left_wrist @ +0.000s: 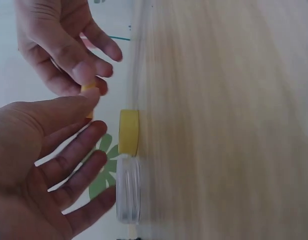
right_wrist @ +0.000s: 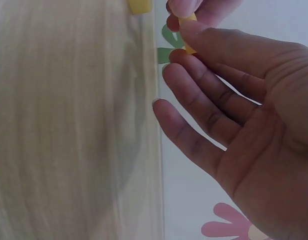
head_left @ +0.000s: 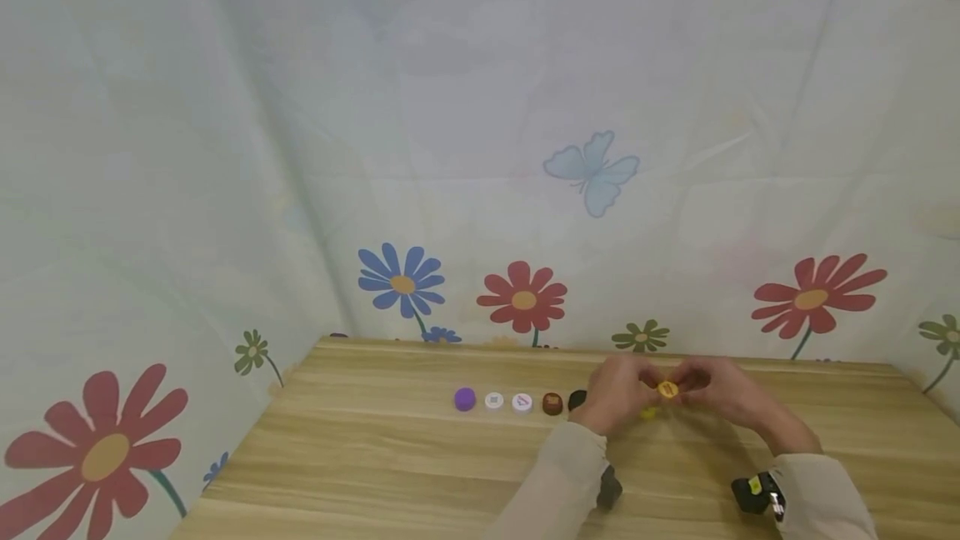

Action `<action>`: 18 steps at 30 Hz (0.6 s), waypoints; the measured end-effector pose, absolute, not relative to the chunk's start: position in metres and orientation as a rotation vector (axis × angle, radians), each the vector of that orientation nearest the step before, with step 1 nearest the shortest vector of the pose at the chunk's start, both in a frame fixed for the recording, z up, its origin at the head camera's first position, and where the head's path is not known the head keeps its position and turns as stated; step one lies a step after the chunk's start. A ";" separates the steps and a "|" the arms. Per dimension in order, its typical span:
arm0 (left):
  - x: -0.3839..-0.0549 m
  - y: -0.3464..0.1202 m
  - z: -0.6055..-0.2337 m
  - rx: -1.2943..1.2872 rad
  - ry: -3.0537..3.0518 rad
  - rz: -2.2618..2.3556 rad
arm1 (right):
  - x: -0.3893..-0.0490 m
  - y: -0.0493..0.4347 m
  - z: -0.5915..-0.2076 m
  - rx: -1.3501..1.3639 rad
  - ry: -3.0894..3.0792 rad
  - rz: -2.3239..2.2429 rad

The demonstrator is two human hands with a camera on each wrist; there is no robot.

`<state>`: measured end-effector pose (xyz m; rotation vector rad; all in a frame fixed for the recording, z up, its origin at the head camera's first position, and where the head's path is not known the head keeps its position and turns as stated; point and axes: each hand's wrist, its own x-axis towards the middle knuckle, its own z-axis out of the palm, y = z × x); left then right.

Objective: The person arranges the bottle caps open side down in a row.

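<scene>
A small orange-yellow bottle cap (head_left: 667,390) with dark print on its top is held up over the table's far right part. My left hand (head_left: 618,392) pinches it from the left, thumb at its edge, the other fingers spread. From the other side, the thumb and fingertips of my right hand (head_left: 726,394) pinch the same cap. Below the hands, a yellow cap (left_wrist: 129,132) rests on the table, with a clear ridged cap (left_wrist: 128,190) beside it. In the head view, my left hand partly hides a black cap (head_left: 577,400).
Leftward the row goes on with a brown cap (head_left: 552,403), two white printed caps (head_left: 522,402) and a purple cap (head_left: 465,399). The wood-grain table (head_left: 360,448) ends at a pale flowered curtain (head_left: 450,148) close behind the hands.
</scene>
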<state>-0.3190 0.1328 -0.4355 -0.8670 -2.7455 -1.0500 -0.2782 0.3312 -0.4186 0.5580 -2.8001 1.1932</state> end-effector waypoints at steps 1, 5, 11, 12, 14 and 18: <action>-0.319 0.134 -0.436 -0.863 -2.756 -1.041 | -0.278 0.332 -0.420 0.574 -2.796 1.199; -0.318 0.138 -0.438 -0.859 -2.790 -1.012 | -0.280 0.334 -0.426 0.615 -2.792 1.222; -0.317 0.140 -0.440 -0.879 -2.795 -0.967 | -0.283 0.336 -0.434 0.650 -2.783 1.214; -0.317 0.141 -0.440 -0.884 -2.794 -0.956 | -0.284 0.336 -0.435 0.640 -2.791 1.200; -0.317 0.140 -0.441 -0.890 -2.792 -0.940 | -0.285 0.336 -0.436 0.615 -2.810 1.179; -0.316 0.140 -0.444 -0.904 -2.794 -0.940 | -0.286 0.335 -0.440 0.574 -2.833 1.160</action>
